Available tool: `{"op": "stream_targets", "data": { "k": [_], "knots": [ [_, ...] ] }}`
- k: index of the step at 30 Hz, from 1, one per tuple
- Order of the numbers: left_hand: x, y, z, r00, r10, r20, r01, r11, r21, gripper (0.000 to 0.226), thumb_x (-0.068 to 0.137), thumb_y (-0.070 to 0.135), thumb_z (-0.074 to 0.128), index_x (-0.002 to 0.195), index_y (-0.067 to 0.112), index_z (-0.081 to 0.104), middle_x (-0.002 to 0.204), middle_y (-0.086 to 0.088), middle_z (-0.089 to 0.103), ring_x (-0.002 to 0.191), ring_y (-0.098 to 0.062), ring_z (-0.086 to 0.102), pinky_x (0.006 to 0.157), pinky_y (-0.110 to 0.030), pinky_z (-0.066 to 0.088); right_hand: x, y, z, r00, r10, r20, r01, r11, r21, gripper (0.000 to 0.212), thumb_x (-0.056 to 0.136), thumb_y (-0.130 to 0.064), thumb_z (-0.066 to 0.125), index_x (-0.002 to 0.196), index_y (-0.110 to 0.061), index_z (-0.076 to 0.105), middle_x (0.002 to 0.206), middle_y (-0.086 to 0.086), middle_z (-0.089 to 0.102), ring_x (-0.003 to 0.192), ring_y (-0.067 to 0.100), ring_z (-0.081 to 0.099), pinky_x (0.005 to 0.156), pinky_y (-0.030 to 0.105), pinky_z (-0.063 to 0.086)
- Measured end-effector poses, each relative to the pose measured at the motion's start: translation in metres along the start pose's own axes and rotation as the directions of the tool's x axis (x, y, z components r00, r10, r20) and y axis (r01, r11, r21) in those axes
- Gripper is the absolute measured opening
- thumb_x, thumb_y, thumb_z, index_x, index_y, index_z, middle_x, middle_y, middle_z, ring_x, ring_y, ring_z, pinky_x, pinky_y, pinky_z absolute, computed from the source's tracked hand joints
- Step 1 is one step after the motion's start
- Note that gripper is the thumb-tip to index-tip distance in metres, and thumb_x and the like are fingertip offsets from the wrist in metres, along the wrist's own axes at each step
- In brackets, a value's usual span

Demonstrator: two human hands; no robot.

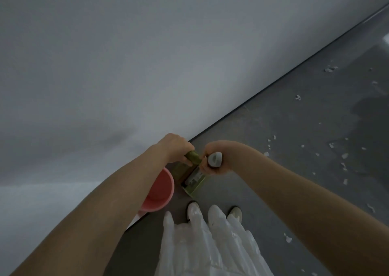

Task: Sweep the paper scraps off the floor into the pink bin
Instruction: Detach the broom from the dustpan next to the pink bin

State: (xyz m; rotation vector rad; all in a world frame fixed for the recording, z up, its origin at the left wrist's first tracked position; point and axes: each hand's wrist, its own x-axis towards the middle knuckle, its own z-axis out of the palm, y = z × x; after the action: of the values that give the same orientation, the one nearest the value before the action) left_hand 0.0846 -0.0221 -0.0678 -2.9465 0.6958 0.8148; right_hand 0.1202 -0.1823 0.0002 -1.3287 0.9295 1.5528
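Gripping green handle [192, 157]: left hand [174, 147]; right hand [219, 159] grips grey handle [214, 159].

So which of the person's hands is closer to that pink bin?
Left. The left hand grips a green handle just above the pink bin; the right hand, gripping a grey handle, is farther right.

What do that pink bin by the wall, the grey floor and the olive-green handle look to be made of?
The round pink bin looks like moulded plastic: one even colour, smooth matte wall, thin rim. The grey floor seems to be sealed concrete or a painted coating, seamless with dull mottled patches. The olive-green handle held by the left hand is smooth and rounded, probably plastic, though blur leaves that open.
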Motion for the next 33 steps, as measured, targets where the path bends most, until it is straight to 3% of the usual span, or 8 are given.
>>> {"op": "stream_targets", "data": {
  "k": [4, 7, 11, 14, 17, 20, 25, 33],
  "knots": [
    [0.007, 0.009, -0.006, 0.999, 0.032, 0.012, -0.032, 0.999, 0.007, 0.039, 0.085, 0.060, 0.054, 0.092, 0.021, 0.057, 0.088, 0.003, 0.064, 0.081, -0.018, 0.062, 0.063, -0.029, 0.041, -0.006, 0.005, -0.016, 1.000, 0.010, 0.014, -0.010, 1.000, -0.024, 0.006, 0.092, 0.003, 0.039, 0.091, 0.000, 0.045, 0.074, 0.013, 0.045, 0.041, 0.020, 0.049, 0.034, 0.018, 0.045],
    [0.004, 0.002, -0.010, 0.996, 0.000, 0.092, 0.005, 0.998, -0.056, 0.037, 0.084, 0.060, 0.056, 0.086, 0.024, 0.054, 0.085, 0.006, 0.060, 0.081, -0.016, 0.060, 0.064, -0.028, 0.039, -0.010, 0.010, -0.042, 0.999, 0.024, -0.021, -0.025, 0.999, -0.035, 0.014, 0.093, 0.001, 0.038, 0.082, -0.005, 0.044, 0.059, 0.010, 0.044, 0.029, 0.017, 0.044, 0.034, 0.014, 0.042],
    [-0.004, -0.005, -0.013, 0.980, -0.061, 0.191, 0.076, 0.995, -0.072, 0.029, 0.085, 0.050, 0.059, 0.088, 0.022, 0.057, 0.089, 0.003, 0.063, 0.079, -0.017, 0.057, 0.064, -0.029, 0.039, -0.010, 0.016, -0.073, 0.997, 0.082, -0.009, -0.083, 0.995, -0.052, 0.001, 0.094, -0.004, 0.040, 0.094, -0.005, 0.040, 0.059, 0.009, 0.043, 0.033, 0.013, 0.043, 0.029, 0.016, 0.039],
    [0.001, 0.018, -0.011, 0.975, -0.079, 0.206, 0.089, 0.995, -0.039, 0.018, 0.086, 0.037, 0.053, 0.087, 0.020, 0.056, 0.090, 0.001, 0.063, 0.077, -0.019, 0.056, 0.065, -0.030, 0.041, -0.006, 0.025, -0.080, 0.996, 0.088, -0.004, -0.088, 0.994, -0.070, 0.006, 0.093, -0.005, 0.044, 0.096, -0.004, 0.039, 0.059, 0.009, 0.045, 0.033, 0.015, 0.045, 0.030, 0.017, 0.041],
    [0.011, 0.041, -0.010, 0.971, -0.073, 0.226, 0.078, 0.997, -0.014, 0.029, 0.086, 0.045, 0.055, 0.094, 0.017, 0.055, 0.096, -0.003, 0.063, 0.086, -0.023, 0.060, 0.069, -0.033, 0.042, -0.004, 0.039, -0.085, 0.997, 0.058, -0.055, -0.063, 0.993, -0.098, 0.011, 0.089, -0.002, 0.049, 0.099, 0.000, 0.045, 0.059, 0.013, 0.053, 0.038, 0.017, 0.051, 0.037, 0.024, 0.050],
    [0.020, 0.056, -0.012, 0.976, -0.080, 0.202, 0.079, 0.997, 0.015, 0.050, 0.081, 0.063, 0.057, 0.098, 0.016, 0.056, 0.095, -0.002, 0.062, 0.086, -0.024, 0.060, 0.068, -0.033, 0.041, -0.001, 0.057, -0.092, 0.994, 0.035, -0.102, -0.049, 0.989, -0.141, 0.011, 0.086, 0.002, 0.045, 0.096, 0.005, 0.049, 0.065, 0.019, 0.058, 0.039, 0.022, 0.055, 0.038, 0.027, 0.052],
    [0.022, 0.068, -0.011, 0.986, -0.137, 0.092, 0.132, 0.989, 0.060, 0.056, 0.075, 0.076, 0.050, 0.087, 0.022, 0.057, 0.087, 0.000, 0.064, 0.079, -0.020, 0.061, 0.065, -0.030, 0.040, 0.003, 0.082, -0.123, 0.997, 0.067, -0.027, -0.068, 0.998, -0.016, 0.006, 0.082, 0.002, 0.041, 0.084, -0.003, 0.043, 0.051, 0.007, 0.042, 0.029, 0.013, 0.039, 0.030, 0.016, 0.037],
    [0.036, 0.122, -0.036, 0.951, -0.300, -0.075, 0.292, 0.950, -0.109, 0.048, 0.080, 0.070, 0.050, 0.079, 0.023, 0.061, 0.076, 0.004, 0.062, 0.069, -0.017, 0.058, 0.058, -0.027, 0.043, -0.030, 0.122, -0.173, 0.998, -0.026, -0.059, 0.024, 0.999, -0.040, 0.007, 0.090, -0.003, 0.039, 0.085, -0.001, 0.044, 0.059, 0.007, 0.041, 0.029, 0.013, 0.040, 0.032, 0.014, 0.038]
  ]
}}
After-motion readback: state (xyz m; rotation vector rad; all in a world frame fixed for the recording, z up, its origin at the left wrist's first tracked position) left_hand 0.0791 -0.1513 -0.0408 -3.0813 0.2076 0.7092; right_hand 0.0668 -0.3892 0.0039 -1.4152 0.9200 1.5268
